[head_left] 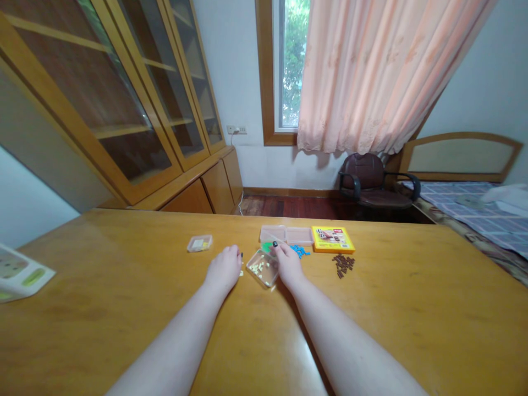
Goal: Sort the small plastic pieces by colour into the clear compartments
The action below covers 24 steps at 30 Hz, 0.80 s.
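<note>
A clear square box (263, 268) with several small pale pieces in it lies on the wooden table between my hands. At its right edge my right hand (287, 263) has its fingers pressed together on the box's rim. To the left, my left hand (226, 267) rests on the table with curled fingers, beside a few pale pieces (241, 272); whatever it holds is hidden. Behind the box are green pieces (267, 247) and blue pieces (300, 251). Brown pieces (343, 264) form a loose pile further right.
A yellow box (333, 239) stands near the table's far edge, beside two clear trays (299, 236). Left of them lies a small clear container (200, 243). A white object (22, 274) is at the far left. Beyond the table are a chair (365, 181) and a bed.
</note>
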{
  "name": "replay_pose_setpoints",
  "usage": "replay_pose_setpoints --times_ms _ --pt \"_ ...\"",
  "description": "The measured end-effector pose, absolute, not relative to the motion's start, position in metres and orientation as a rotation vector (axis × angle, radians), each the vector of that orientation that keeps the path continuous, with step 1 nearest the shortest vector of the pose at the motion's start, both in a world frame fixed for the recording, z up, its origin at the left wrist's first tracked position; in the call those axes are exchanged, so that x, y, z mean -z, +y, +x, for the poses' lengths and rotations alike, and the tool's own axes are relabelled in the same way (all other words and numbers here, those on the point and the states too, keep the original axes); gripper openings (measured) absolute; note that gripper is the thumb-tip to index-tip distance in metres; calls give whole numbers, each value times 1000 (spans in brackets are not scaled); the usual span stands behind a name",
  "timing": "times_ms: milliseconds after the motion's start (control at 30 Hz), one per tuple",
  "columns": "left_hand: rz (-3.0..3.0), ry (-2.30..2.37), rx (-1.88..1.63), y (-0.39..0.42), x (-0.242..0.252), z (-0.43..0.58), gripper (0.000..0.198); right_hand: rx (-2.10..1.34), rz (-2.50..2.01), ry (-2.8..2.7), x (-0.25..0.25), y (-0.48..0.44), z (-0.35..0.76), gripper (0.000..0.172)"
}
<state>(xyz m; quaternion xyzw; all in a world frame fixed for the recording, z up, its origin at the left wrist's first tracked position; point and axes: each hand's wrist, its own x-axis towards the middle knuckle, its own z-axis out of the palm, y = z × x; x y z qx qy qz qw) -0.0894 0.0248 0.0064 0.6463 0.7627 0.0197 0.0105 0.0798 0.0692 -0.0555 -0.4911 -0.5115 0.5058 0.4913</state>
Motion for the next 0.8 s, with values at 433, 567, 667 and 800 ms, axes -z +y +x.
replay_pose_setpoints --times_ms 433,567,667,800 --pt "1848 2375 316 5 17 -68 74 -1296 -1139 -979 39 63 79 35" --pt "1934 2273 209 10 27 -62 76 -1346 -1134 -892 39 63 78 35" --pt "2033 2192 75 17 27 -64 73 -1386 -1115 -814 37 63 78 33" --pt "2034 2180 -116 24 18 -74 66 -1373 -1112 -806 35 63 78 33"
